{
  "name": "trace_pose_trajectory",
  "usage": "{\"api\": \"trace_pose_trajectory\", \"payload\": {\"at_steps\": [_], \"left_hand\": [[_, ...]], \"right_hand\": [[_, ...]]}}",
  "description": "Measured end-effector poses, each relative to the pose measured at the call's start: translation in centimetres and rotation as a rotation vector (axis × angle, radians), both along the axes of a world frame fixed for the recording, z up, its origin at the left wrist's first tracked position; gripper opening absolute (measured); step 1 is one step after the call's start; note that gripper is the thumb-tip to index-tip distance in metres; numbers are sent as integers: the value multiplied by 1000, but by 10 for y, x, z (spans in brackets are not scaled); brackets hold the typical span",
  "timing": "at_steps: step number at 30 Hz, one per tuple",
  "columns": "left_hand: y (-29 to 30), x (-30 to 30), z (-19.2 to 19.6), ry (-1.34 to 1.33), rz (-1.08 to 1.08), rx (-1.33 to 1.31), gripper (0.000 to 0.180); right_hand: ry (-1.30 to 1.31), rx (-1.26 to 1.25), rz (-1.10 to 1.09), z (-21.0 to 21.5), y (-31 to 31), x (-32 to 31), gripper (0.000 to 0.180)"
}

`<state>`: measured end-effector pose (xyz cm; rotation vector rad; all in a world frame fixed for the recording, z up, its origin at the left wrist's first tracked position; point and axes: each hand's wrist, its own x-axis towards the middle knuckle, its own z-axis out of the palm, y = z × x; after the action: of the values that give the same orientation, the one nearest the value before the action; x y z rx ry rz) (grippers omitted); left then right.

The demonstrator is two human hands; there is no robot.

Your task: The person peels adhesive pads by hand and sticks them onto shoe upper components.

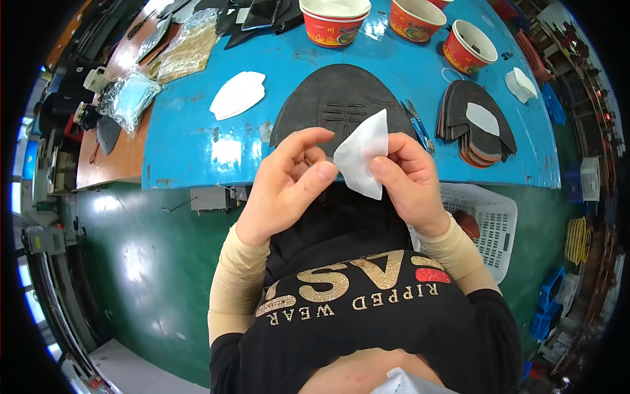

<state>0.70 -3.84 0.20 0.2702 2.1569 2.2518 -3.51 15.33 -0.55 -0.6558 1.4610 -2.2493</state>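
Note:
A thin white sheet piece (363, 156) is pinched between the thumb and fingers of my right hand (410, 180), raised over the table's front edge. Beside its left corner is my left hand (289, 177), with thumb and index finger apart and the other fingers curled. Whether the left thumb tip touches the sheet I cannot tell. Behind both hands lies a dark rounded pad (308, 98) with slits in its middle. White cut pieces (239, 94) lie to its left. Blue-handled snips or pliers (420, 128) rest along its right side.
To the right is a stack of dark curved pieces (459, 115) with a white piece (483, 119) on top. Red paper bowls (335, 29) stand at the back. Another white scrap (520, 85) lies far right. A white plastic basket (495, 226) sits below the blue table (177, 138).

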Motion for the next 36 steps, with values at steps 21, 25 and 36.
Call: {"api": "trace_pose_trajectory", "payload": {"at_steps": [21,25,36], "left_hand": [[16,16,37,367,41,-368,44],[12,14,36,290,65,-330,33],[13,14,42,268,90,-403,7]], "right_hand": [[740,125,-74,12,22,-27,19],[867,235,-12,21,23,-27,24],[763,394,-121,17,20,-20,16]]}}
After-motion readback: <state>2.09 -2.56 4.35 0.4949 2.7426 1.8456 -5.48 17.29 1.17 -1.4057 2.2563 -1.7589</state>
